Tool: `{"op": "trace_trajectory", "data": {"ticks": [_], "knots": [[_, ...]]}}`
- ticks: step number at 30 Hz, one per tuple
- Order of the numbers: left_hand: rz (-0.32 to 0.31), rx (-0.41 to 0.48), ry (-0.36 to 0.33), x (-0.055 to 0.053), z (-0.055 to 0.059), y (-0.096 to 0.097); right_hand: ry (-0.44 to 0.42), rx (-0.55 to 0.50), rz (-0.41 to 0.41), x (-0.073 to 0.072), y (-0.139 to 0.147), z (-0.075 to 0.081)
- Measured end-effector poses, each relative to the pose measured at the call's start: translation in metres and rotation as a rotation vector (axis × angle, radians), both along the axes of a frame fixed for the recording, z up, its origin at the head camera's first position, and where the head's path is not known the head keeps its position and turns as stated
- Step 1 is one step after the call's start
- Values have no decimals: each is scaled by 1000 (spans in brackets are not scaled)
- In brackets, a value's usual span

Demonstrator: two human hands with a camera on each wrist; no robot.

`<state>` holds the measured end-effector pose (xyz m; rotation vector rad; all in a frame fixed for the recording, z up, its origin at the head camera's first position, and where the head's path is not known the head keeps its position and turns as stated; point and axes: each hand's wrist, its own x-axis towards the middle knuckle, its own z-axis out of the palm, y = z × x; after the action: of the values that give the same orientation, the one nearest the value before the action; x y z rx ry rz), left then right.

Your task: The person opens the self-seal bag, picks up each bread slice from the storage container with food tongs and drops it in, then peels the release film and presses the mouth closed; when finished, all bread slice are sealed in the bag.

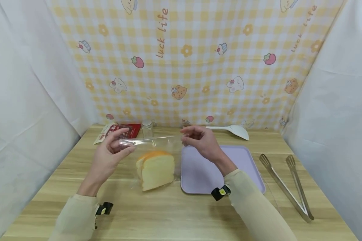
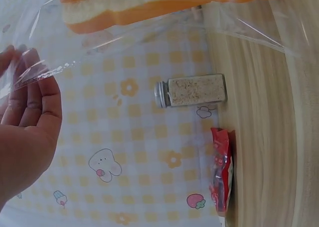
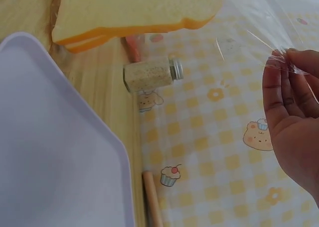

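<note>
A clear plastic bag (image 1: 166,144) with slices of bread (image 1: 158,170) inside hangs between both hands, its top edge stretched across. My left hand (image 1: 108,157) holds the left end of that edge; in the left wrist view the film crosses its fingers (image 2: 32,90). At the other end, my right hand (image 1: 207,145) pinches the bag's corner between thumb and fingers, and the film gathers there in the right wrist view. The bread slices (image 3: 134,8) stand upright side by side with orange-brown crust on top.
A lilac tray (image 1: 199,187) lies right of the bag, with open metal tongs (image 1: 285,190) farther right. Along the back are a red packet (image 1: 134,130), a glass jar with a metal lid (image 2: 194,90) and a white spatula (image 1: 238,131). A checked cloth hangs behind.
</note>
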<state>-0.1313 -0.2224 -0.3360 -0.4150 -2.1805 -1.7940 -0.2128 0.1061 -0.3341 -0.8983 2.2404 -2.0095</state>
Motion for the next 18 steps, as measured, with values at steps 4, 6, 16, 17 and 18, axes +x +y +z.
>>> {"op": "trace_trajectory", "data": {"ticks": [4, 6, 16, 17, 18], "knots": [[-11, 9, 41, -2, 0, 3, 15, 85, -1, 1, 0, 6], [-18, 7, 55, -2, 1, 3, 71, 153, -4, 2, -3, 12], [-36, -29, 57, -1, 2, 4, 570, 732, 5, 20, -65, 70], [-41, -26, 56, -1, 2, 4, 553, 793, 35, 21, -73, 74], [-45, -26, 57, -1, 2, 5, 528, 847, 69, 22, -82, 77]]}}
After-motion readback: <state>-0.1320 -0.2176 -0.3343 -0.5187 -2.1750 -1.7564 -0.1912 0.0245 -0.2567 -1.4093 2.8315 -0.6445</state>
